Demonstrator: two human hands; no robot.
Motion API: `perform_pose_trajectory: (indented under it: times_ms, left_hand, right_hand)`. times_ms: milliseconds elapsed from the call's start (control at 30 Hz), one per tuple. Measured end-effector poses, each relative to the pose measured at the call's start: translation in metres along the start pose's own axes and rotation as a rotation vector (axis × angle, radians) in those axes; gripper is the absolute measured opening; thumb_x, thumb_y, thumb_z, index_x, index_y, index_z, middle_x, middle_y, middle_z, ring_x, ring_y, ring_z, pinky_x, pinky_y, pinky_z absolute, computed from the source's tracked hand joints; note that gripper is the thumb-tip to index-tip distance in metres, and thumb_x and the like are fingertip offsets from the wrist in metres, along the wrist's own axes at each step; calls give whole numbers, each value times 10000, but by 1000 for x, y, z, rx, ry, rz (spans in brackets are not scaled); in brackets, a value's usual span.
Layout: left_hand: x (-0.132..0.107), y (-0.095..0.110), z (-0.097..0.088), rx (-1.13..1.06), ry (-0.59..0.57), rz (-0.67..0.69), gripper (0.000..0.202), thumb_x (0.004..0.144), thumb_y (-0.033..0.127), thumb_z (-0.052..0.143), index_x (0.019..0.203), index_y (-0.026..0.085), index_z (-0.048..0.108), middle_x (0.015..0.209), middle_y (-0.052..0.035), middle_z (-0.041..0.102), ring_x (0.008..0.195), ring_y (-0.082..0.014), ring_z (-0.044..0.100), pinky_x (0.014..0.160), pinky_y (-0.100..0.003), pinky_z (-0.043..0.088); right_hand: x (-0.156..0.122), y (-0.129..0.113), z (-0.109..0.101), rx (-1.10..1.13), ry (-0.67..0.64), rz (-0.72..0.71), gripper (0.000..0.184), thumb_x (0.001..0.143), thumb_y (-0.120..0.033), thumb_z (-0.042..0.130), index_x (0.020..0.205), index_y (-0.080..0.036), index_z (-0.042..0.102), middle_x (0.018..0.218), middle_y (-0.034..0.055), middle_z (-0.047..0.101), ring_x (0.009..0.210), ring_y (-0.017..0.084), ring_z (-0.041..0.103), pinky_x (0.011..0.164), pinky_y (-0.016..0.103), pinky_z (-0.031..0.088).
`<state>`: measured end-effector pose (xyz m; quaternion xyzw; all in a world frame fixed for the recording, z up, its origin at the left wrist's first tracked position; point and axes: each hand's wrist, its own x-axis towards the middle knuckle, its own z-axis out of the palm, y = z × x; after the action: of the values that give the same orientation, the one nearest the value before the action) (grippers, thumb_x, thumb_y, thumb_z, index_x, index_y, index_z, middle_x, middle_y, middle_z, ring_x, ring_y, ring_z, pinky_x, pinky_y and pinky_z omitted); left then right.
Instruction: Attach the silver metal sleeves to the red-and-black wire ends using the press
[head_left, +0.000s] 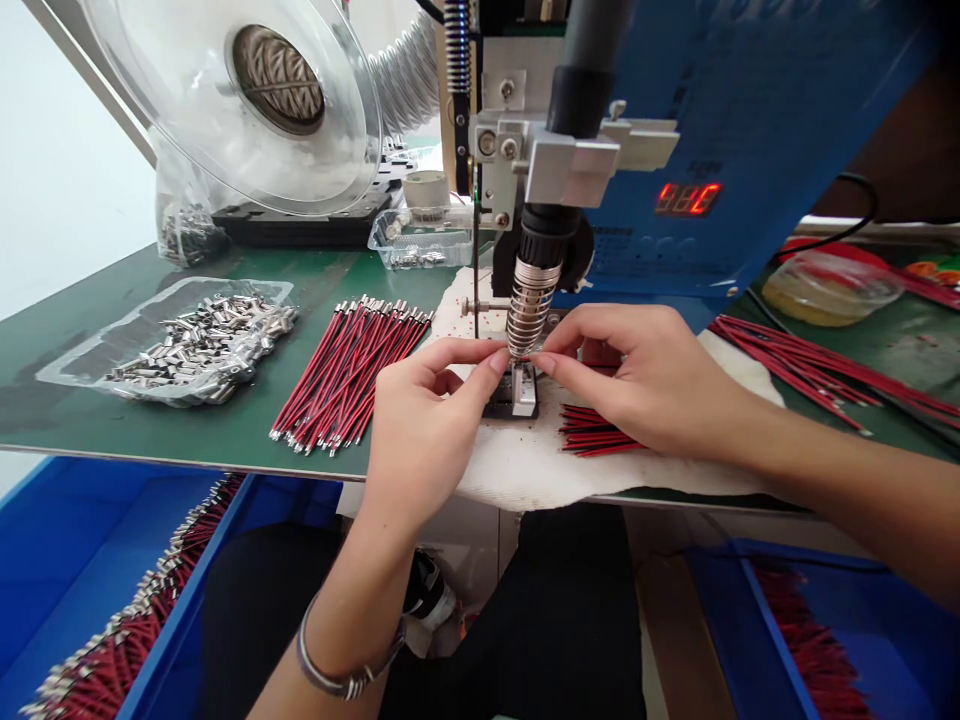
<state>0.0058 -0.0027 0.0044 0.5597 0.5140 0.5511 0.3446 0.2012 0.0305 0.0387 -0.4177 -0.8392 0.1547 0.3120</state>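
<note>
My left hand [431, 415] is closed in a pinch, thumb and forefinger meeting at the left side of the soldering iron's tip. Whatever lies between those fingertips is too small to make out. From the right, my right hand [637, 375] pinches a thin red and black wire, its end at the same spot. The soldering iron [534, 295], with a coiled metal sleeve, points down between both hands. Under it sits a small metal holding block [524, 392] on a black base. A bundle of red and black wires [592, 430] lies below my right hand, partly covered by it.
Left on the green table [97, 300] are a plastic tray of metal connectors [202, 345] and a pile of wires with connectors [352, 370]. Behind stand a clear spool [202, 120] and a blue machine [750, 130]. Blue bins [82, 560] with wires sit below the table edge.
</note>
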Motion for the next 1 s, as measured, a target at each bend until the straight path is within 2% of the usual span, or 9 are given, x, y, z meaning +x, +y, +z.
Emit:
perform_pose_trajectory:
  times_ms: [267, 467, 633, 733, 833, 1000]
  left_hand:
    - [1, 2, 0, 33, 3, 16, 268, 848, 449, 764, 942, 201, 803, 862, -63, 758, 713, -171, 653, 548, -245, 443]
    - [1, 1, 0, 2, -20, 20, 212, 839, 397, 780, 913, 198, 790, 826, -44, 743, 668, -146, 599, 556, -241, 421]
    - [1, 2, 0, 28, -21, 12, 278, 850, 451, 757, 892, 179, 793, 777, -48, 719, 626, -141, 559, 547, -251, 401]
    - [1, 2, -1, 30, -19, 5, 273, 843, 450, 763, 892, 184, 800, 737, -39, 701, 589, -134, 525, 524, -252, 378]
    - [0, 3, -2, 14, -24, 4, 263, 841, 448, 769, 911, 197, 803, 773, -44, 722, 617, -141, 558, 540, -252, 398]
    - [0, 3, -2, 31, -20, 3, 279, 838, 453, 771, 903, 183, 801, 831, -68, 754, 677, -168, 618, 562, -259, 436]
  right_hand:
    - [0, 0, 0, -17, 13, -43, 170, 945, -299, 639, 818, -201, 697, 713, -11, 668, 609, 130, 557, 633, 303, 405]
    - [2, 10, -3, -122, 25, -216, 73, 927, -279, 651, 953, -228, 696, 810, 11, 705, 663, 158, 607, 632, 311, 436]
    - [4, 14, -9, -183, -23, -276, 174, 982, -323, 566, 938, -262, 723, 869, 36, 748, 703, 189, 642, 646, 348, 454]
    - [4, 15, -10, -206, -28, -308, 184, 977, -276, 548, 925, -260, 724, 891, 37, 755, 728, 194, 658, 646, 347, 453]
    - [4, 15, -10, -188, -40, -334, 174, 959, -238, 561, 919, -256, 729, 896, 37, 759, 749, 197, 671, 649, 343, 459]
    - [3, 14, -10, -155, -56, -321, 193, 979, -275, 554, 947, -264, 744, 919, 33, 768, 765, 196, 680, 661, 346, 478]
